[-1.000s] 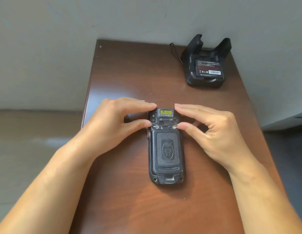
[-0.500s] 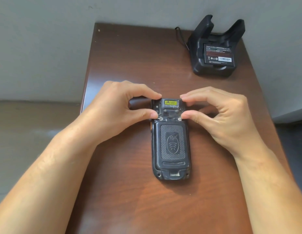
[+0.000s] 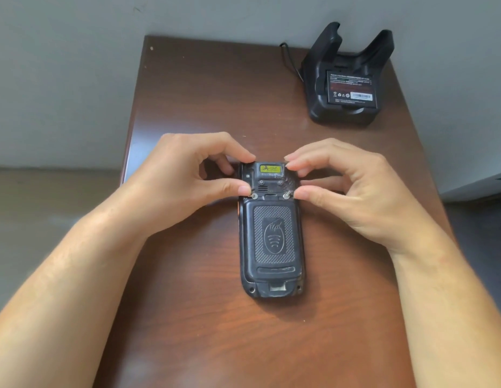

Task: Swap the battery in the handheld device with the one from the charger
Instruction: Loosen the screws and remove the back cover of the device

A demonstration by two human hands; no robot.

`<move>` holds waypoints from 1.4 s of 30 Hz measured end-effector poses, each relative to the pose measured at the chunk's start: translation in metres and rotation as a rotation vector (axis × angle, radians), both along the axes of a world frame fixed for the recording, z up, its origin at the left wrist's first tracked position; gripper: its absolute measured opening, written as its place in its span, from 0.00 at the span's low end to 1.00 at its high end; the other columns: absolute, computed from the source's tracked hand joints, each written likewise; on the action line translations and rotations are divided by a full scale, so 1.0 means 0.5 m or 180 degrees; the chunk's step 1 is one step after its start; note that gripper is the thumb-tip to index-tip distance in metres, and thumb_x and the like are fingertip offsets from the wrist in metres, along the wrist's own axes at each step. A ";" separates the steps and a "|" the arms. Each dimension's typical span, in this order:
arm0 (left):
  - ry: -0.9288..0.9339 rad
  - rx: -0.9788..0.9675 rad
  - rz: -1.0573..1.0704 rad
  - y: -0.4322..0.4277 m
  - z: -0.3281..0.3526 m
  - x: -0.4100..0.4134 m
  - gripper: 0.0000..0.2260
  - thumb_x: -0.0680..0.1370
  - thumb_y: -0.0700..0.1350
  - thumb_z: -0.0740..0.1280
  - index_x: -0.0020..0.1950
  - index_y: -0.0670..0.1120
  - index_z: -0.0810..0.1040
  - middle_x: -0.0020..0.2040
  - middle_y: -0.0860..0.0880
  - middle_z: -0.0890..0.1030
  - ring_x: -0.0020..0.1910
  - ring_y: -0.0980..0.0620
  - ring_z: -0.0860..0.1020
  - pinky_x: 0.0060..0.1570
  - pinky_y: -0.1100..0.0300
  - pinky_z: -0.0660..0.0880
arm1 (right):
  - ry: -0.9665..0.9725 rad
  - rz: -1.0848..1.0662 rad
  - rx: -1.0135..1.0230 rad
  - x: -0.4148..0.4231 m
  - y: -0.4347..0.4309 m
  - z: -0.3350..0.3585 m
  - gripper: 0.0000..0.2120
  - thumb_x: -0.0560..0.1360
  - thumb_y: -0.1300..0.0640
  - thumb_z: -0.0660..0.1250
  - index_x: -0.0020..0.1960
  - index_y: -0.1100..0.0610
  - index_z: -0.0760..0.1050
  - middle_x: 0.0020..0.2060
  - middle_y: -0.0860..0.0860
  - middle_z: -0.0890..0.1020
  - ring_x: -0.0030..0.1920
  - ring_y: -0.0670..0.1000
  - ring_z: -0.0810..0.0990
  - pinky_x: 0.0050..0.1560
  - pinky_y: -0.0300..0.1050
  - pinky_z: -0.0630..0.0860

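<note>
A black handheld device (image 3: 271, 233) lies face down in the middle of the brown table (image 3: 193, 107), its textured battery cover closed. Two small metal latches (image 3: 254, 196) (image 3: 286, 195) sit at the cover's top corners. My left hand (image 3: 182, 177) pinches the device's upper left edge, thumb tip at the left latch. My right hand (image 3: 355, 186) holds the upper right edge, thumb tip touching the right latch. A black charger cradle (image 3: 347, 77) stands at the far right with a labelled battery (image 3: 351, 89) seated in it.
A thin black cable (image 3: 289, 61) runs from the charger's left side to the wall. The table's left edge (image 3: 131, 135) drops to a grey floor. The wall stands right behind the charger.
My fingers have curled more tightly at the device's top corners, thumbs now at the two latches. The camera has shifted, so the device and charger sit differently in the frame.
</note>
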State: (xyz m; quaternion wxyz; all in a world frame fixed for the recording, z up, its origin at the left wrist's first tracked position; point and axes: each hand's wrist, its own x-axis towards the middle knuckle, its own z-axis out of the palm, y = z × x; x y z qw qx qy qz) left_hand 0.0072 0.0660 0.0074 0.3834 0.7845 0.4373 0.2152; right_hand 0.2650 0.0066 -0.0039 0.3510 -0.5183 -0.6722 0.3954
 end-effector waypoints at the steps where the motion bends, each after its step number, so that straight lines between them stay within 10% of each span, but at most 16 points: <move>1: 0.0001 -0.0002 0.0004 -0.001 -0.001 0.000 0.15 0.68 0.50 0.78 0.54 0.52 0.84 0.41 0.54 0.82 0.34 0.68 0.75 0.35 0.75 0.67 | 0.0022 -0.0014 0.0011 -0.001 -0.003 0.001 0.12 0.72 0.60 0.76 0.56 0.55 0.83 0.57 0.53 0.83 0.55 0.56 0.82 0.55 0.47 0.84; 42: 0.0015 0.0075 0.0031 -0.008 0.000 0.003 0.15 0.70 0.47 0.78 0.55 0.50 0.83 0.40 0.59 0.80 0.33 0.71 0.75 0.35 0.76 0.67 | -0.0242 -0.0327 0.0099 -0.032 -0.008 0.010 0.05 0.74 0.65 0.75 0.48 0.58 0.82 0.54 0.52 0.82 0.56 0.56 0.82 0.53 0.45 0.84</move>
